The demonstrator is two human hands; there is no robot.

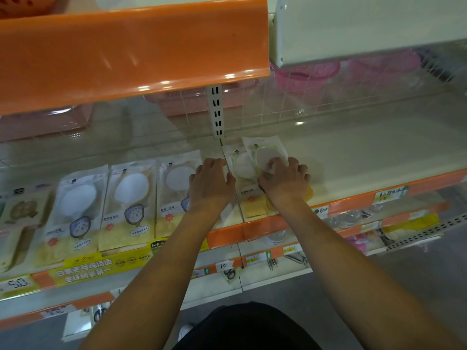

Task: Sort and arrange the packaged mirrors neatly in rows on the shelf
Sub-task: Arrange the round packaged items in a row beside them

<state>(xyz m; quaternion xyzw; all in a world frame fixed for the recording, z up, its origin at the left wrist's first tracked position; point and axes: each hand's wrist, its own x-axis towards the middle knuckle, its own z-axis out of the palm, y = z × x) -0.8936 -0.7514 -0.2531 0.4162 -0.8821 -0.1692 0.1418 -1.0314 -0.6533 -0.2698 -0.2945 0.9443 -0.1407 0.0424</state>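
Packaged hand mirrors lie flat in a row on the cream shelf (366, 152). Three packs sit to the left: one (75, 198), a second (130, 195) and a third (177, 183). Right of the shelf joint lie two green-rimmed packs, one (242, 168) flat and another (265, 152) tilted on top of it. My right hand (285, 180) grips the tilted top pack with curled fingers. My left hand (211, 183) rests on the shelf between the third pack and the green ones, fingers bent down; what lies under it is hidden.
An orange shelf edge (131, 54) hangs overhead, with a white one (366, 29) to its right. Pink baskets (305, 74) stand behind the wire back grid. Orange price rails (353, 200) front the shelf; lower shelves (273, 258) hold small goods. Another boxed item (22, 208) sits far left.
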